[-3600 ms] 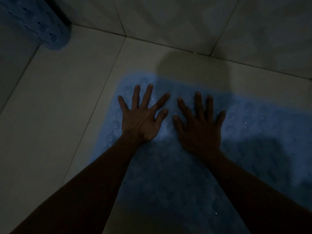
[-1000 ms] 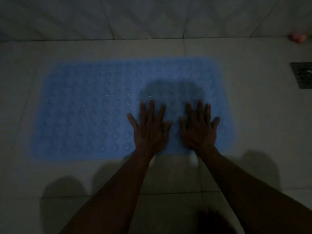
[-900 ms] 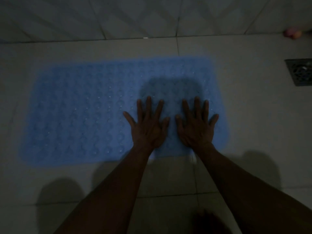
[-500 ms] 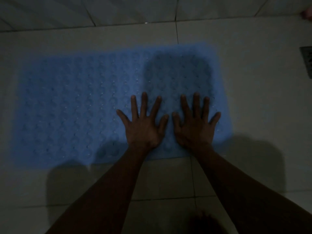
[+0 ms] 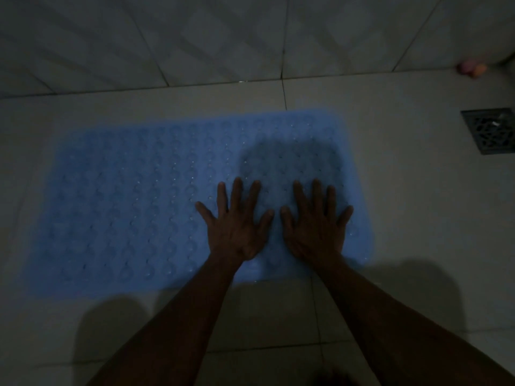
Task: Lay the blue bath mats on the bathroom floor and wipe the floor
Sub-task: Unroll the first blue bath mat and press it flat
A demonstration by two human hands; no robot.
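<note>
One blue bath mat (image 5: 133, 207) is down, spread flat across the pale tiled floor (image 5: 418, 218) and filling the middle of the frame from the left side to just right of centre, its long upper edge running close to the foot of the wall (image 5: 195, 37). Both hands are on it, side by side at its lower right part: the left hand (image 5: 237, 229) sits palm down with fingers splayed, and the right hand (image 5: 316, 229) lies just beside it, likewise flat and spread wide, thumbs nearly meeting. Neither grips anything; they look to be pressing the mat against the tiles. The right hand's little finger reaches near the mat's right edge, and both wrists cross its lower edge. So this mat reads as laid and being smoothed or stuck down. The task speaks of mats in the plural, yet only this one shows here, and no cloth or wiper is in sight, so the wiping looks undone. A dark floor drain (image 5: 490, 129) sits at the right edge, well apart from the mat, and a small pinkish thing (image 5: 471, 71), too dim to identify, lies in the upper right.
</note>
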